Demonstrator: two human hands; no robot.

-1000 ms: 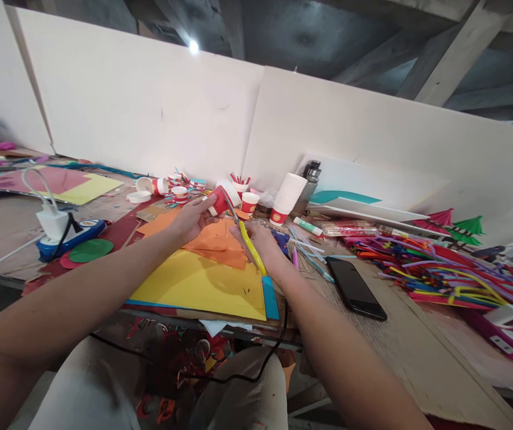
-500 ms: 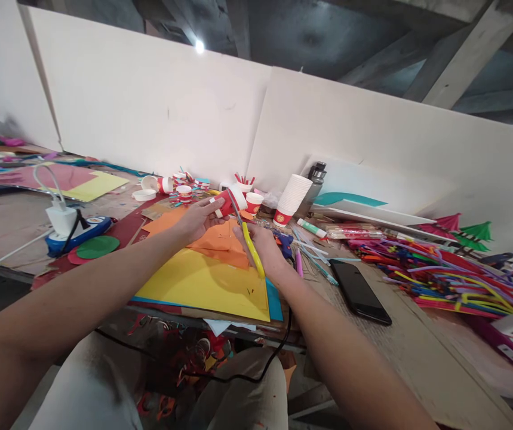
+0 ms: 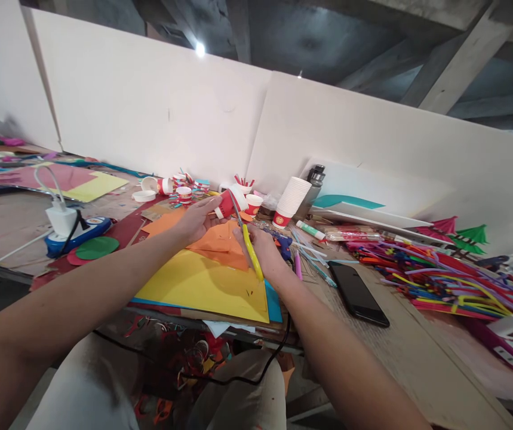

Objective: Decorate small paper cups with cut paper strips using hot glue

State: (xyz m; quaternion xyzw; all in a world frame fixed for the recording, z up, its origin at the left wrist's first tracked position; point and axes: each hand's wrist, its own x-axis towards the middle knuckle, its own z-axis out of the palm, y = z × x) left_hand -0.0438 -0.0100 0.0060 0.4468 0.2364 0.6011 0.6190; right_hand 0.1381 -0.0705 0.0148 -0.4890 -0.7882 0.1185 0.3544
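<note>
My left hand (image 3: pixel 200 221) grips a red-and-white paper cup (image 3: pixel 224 205), held tilted on its side above the table. In my right hand (image 3: pixel 263 248) is a pair of scissors with yellow handles (image 3: pixel 251 254); the blades lie against the cup near its rim, and I cannot tell how deep they reach. Below both hands lie orange paper (image 3: pixel 220 246) and a yellow sheet (image 3: pixel 206 285), with a blue sheet (image 3: pixel 274 303) under it. Behind the held cup stands another red-and-white cup (image 3: pixel 254 205).
A tall stack of paper cups (image 3: pixel 292 200) leans near a dark bottle (image 3: pixel 316 179). To the right lie a black phone (image 3: pixel 358 294), a glue stick (image 3: pixel 310 230) and a heap of coloured pipe cleaners (image 3: pixel 444 272). A blue power strip (image 3: pixel 77 236) sits at left; cut cups (image 3: pixel 184 194) stand behind.
The cup has turned slightly in my left hand. My right hand and the scissors stay at the cup with only a small shift.
</note>
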